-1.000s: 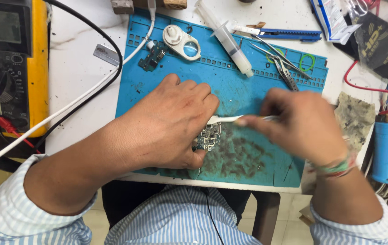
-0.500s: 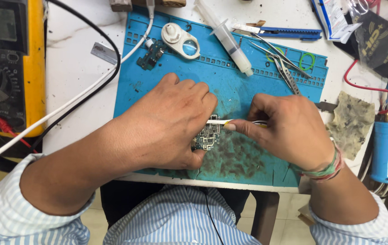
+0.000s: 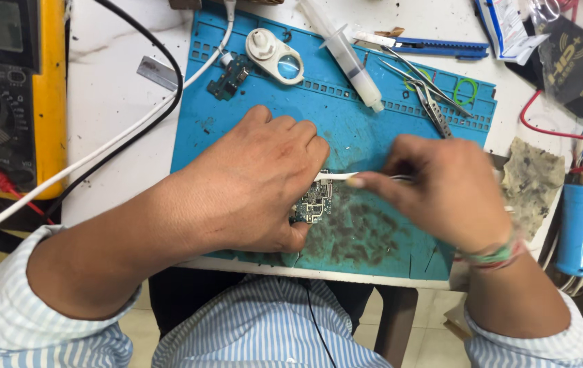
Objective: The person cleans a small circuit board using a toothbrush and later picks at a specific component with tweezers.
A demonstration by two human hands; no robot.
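My left hand (image 3: 254, 180) lies flat on the blue work mat (image 3: 353, 129) and pins down a small green circuit board (image 3: 313, 202), mostly hidden under its fingers. My right hand (image 3: 445, 191) grips a thin white tool (image 3: 335, 176) that looks like a brush handle. The tool's tip runs left under my left fingers, over the board. The mat around the board is smeared with dark residue.
A yellow multimeter (image 3: 12, 95) with red probe leads sits at far left. Black and white cables (image 3: 134, 129) cross the white table. On the mat's far edge lie a round magnifier (image 3: 275, 57), a syringe (image 3: 346, 54), tweezers (image 3: 427, 95) and another small board (image 3: 232, 76). A dirty cloth (image 3: 530, 184) and blue tool (image 3: 577, 225) lie right.
My right hand has shifted slightly left and right with the white tool, stroking across the board. My left hand has stayed in place on the board.
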